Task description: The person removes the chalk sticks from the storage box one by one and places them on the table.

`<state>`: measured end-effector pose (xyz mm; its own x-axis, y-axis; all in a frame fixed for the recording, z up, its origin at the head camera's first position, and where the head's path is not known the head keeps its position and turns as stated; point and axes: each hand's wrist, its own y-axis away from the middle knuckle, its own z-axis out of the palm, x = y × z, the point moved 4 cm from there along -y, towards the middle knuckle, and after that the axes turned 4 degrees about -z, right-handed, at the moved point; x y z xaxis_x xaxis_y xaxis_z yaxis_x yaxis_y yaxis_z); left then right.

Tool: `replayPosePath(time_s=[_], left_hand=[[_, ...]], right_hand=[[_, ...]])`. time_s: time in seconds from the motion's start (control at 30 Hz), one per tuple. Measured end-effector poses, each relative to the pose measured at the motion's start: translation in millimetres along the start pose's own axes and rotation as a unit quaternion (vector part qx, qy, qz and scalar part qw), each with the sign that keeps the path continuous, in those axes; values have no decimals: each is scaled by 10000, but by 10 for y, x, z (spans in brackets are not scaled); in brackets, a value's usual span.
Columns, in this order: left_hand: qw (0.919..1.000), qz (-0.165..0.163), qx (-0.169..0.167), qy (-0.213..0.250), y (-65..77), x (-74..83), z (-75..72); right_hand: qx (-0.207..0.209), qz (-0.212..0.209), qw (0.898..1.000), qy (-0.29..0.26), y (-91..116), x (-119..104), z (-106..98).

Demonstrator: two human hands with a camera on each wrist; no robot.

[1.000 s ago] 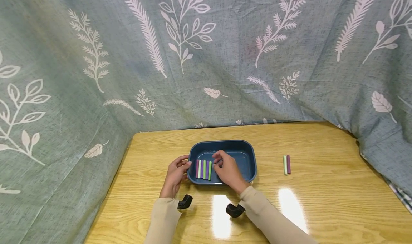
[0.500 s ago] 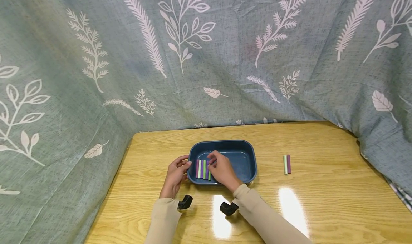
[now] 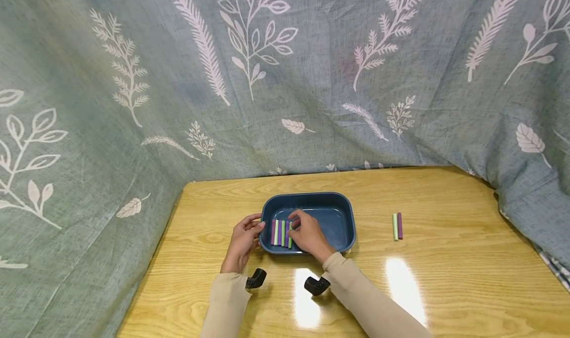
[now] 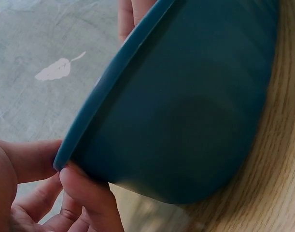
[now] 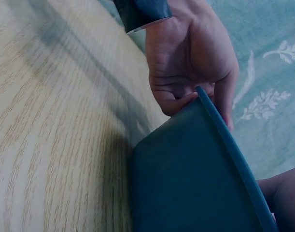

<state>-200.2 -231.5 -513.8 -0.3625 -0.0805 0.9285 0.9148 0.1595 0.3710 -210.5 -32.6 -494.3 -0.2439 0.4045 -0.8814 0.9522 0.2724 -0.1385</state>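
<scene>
A dark blue tub [image 3: 313, 194] stands on the table. At its left end my left hand [image 3: 242, 239] pinches the rim, one digit inside and others outside; the grip also shows in the left wrist view [image 4: 75, 188]. A row of coloured sticks [image 3: 279, 232], purple, pale green and green, like chalk, lies side by side at the tub's left. My right hand [image 3: 309, 235] reaches over the front rim, fingers bent, fingertips at the rightmost green stick [image 3: 290, 245], covering its middle. Whether they pinch it or only touch it is hidden; the tub wall blocks them in the right wrist view.
A pale green stick [image 3: 395, 227] and a purple stick [image 3: 400, 226] lie together on the wooden table [image 3: 445, 259], right of the tub. A leaf-patterned curtain [image 3: 311, 80] hangs behind the table and along both sides. Black wrist cameras [image 3: 256, 278] sit at both sleeves.
My right hand has moved left from beside the row until its fingertips reach the rightmost green stick, then shifted only slightly. The left hand and tub stay in place.
</scene>
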Motion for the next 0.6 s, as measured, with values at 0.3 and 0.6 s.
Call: replayPosePath(time_s=[0.3,0.6], left_hand=[[9999,-67,103,-56,-16,-5,-2],[9998,-104,100,-111,-8,-14,1]], right_hand=[[-225,416,9989,62,-24,18,-13],[-582,689,9957,226,-18,62,28]])
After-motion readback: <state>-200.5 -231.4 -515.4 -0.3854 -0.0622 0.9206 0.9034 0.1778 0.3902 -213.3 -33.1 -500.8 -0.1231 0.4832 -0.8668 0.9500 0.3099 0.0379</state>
